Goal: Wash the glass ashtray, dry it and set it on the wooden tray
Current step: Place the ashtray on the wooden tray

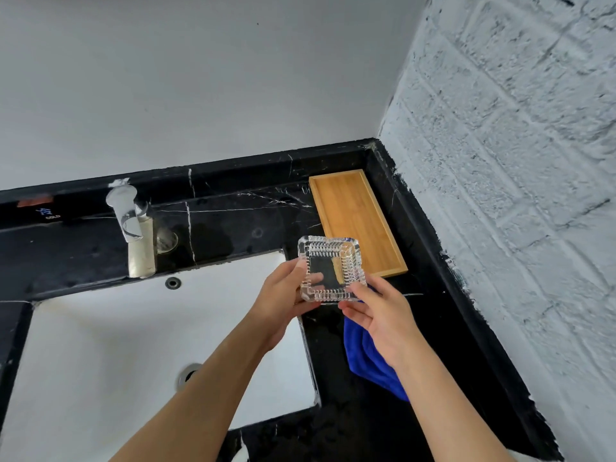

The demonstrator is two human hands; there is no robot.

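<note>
A square, ribbed glass ashtray (330,266) is held in the air above the black counter, just in front of the wooden tray (353,218). My left hand (283,295) grips its left edge, with fingers showing through the glass. My right hand (376,311) holds its lower right corner with the thumb on the rim. The wooden tray lies bare in the counter's back right corner. A blue cloth (366,358) lies on the counter under my right wrist, partly hidden by it.
A white sink basin (116,345) with a drain fills the lower left. A chrome tap (128,218) stands behind it on the black marble counter (233,221). A white brick wall (516,161) closes the right side.
</note>
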